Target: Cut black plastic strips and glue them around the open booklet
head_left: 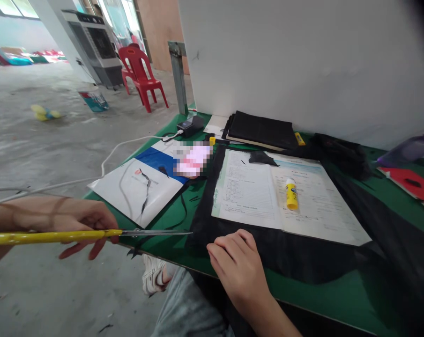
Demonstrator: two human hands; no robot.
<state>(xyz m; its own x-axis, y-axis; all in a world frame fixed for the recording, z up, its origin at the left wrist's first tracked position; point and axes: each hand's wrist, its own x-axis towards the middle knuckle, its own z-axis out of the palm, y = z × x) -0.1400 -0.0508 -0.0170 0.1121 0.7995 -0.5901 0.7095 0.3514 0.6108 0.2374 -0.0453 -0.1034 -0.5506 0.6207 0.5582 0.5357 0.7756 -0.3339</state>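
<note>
The yellow-handled scissors [74,235] are gripped by the left hand [62,220] at the left edge of the frame, blades closed and pointing right; for a clean cut, the black fabric [254,243] at lower centre should be kept flat and taut; it is pressed by the curled, empty right hand [238,267]; the cloth appears thin, dark and limp under an open booklet [254,194].
</note>
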